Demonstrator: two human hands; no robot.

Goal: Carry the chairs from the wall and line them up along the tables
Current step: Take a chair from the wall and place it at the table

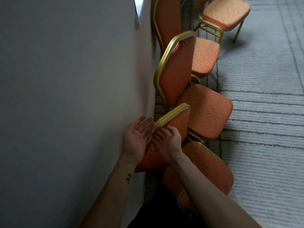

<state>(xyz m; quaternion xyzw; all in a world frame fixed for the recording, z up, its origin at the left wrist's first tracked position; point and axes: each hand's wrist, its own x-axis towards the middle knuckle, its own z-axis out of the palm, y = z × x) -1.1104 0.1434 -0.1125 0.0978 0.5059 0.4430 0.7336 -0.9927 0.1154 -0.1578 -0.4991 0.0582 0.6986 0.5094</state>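
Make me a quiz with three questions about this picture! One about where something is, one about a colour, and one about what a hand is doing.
1. Where are the left hand and right hand?
A) on the carpet
B) at the nearest chair's backrest
C) on the farthest seat

2. What colour are the chair frames?
A) silver
B) black
C) gold

3. How is the left hand?
A) open, with its fingers straight
B) a tight fist
C) gripping a cup

Answers:
1 B, both hands meet at the top edge of that backrest.
2 C, the metal rails around each backrest look gold.
3 A, its palm shows and the fingers are stretched out beside the rail.
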